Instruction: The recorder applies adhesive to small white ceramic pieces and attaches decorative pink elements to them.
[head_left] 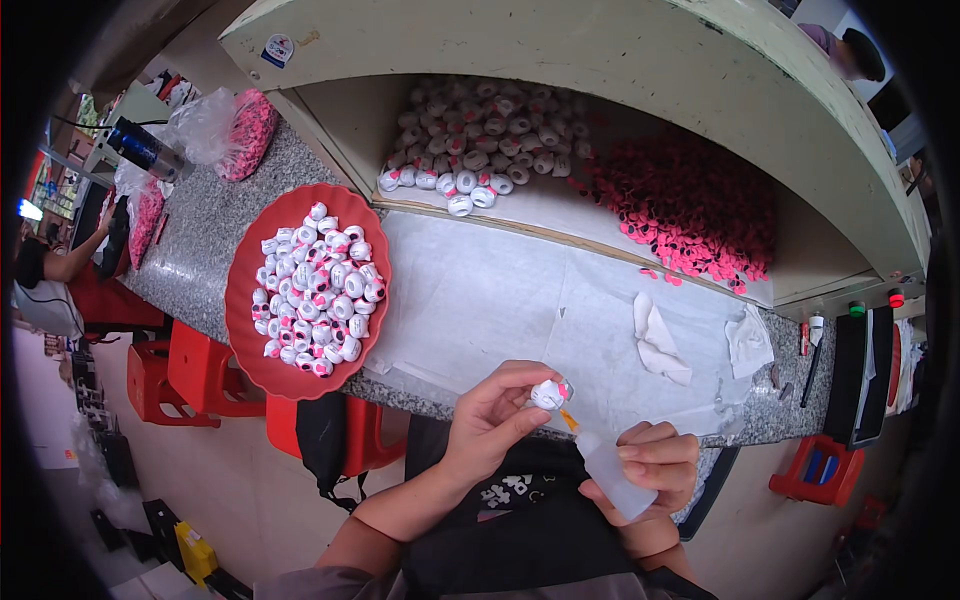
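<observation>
Between the thumb and fingers of my left hand [485,420] is a small white hollow piece with pink patches [549,394]. My right hand [650,465] is wrapped round a translucent white squeeze bottle [612,475]. The bottle's thin orange tip [569,420] points up at the piece and is close to it; whether they touch I cannot tell. Left of my hands, a red scalloped bowl [243,270] holds many similar white-and-pink pieces [322,290].
A green-grey cabinet [560,40] stands over the bench, with white hollow pieces [490,130] and loose pink pieces [690,210] inside. White paper [480,290] covers the worktop, with crumpled tissues [660,340] on the right. Red stools [200,370] stand below; another person's arm [75,260] shows far left.
</observation>
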